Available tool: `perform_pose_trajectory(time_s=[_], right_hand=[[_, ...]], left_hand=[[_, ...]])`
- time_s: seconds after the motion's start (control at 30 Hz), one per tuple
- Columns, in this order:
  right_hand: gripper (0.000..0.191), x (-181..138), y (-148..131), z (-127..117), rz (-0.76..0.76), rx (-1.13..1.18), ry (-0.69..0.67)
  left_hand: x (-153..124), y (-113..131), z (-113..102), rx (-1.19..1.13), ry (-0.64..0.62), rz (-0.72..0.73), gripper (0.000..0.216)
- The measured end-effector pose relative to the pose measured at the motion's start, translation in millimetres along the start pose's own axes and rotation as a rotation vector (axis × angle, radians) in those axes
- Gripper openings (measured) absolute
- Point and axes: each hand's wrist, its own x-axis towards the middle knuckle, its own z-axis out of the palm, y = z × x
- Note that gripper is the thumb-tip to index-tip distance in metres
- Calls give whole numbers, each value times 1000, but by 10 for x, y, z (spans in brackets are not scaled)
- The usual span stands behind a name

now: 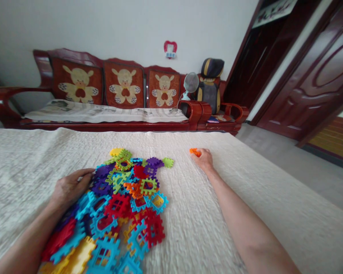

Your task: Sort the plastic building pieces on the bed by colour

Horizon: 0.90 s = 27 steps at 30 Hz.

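Observation:
A pile of plastic interlocking building pieces (118, 205) in blue, red, purple, yellow, green and orange lies on the cloth-covered table, left of centre. My left hand (72, 184) rests at the pile's left edge, its fingers stretched toward the purple pieces (101, 186); whether it touches them I cannot tell. Right of the pile, over bare cloth, my right hand (203, 158) grips an orange building piece (194, 152) between thumb and fingers. A light green piece (168, 163) lies at the pile's right edge, between the pile and my right hand.
A pale textured cloth (260, 198) covers the table. Beyond its far edge stands a dark red wooden sofa (117, 126) with bear-patterned cushions (124, 85). A small fan (191, 82) and a chair with a massage cushion (209, 93) are at the right, near a door (308, 76).

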Motion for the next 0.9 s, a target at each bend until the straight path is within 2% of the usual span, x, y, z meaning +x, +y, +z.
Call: perform_pose_trajectory(time_s=[0.07,0.2,0.27,0.33,0.4,0.47,0.57,0.63,0.73,0.9], right_hand=[[45,-6,1,24,8,-13,7],[39,-4,27,72,-8,-35,-5],[39,-11,14,66,-40,-23,64],[38,-43,-68,41,-142,42,169],[31,-124,-250,8,-300,156,204],[24,-275,-524,-27,-468,281,87],[20,-621,-987,-85,-727,440,-257],[25,-866,-1228,-125,-907,510,-416],[35,-1113,-1401,-167,-1059,520,-547],[31,-1093,-1331,-175,-1059,453,-605]], left_hand=[[-22,60,-18,-8,-4,10,39],[-41,149,-30,1,-11,-18,46],[-40,162,-23,-3,-8,-12,46],[-37,164,-13,-6,-2,-2,45],[-32,163,-5,-2,9,4,42],[-28,167,0,1,22,8,40],[-30,186,-6,-6,27,13,39],[-38,209,-16,-10,20,13,40],[-50,243,-31,-6,16,3,41],[-53,251,-34,-15,10,-5,41]])
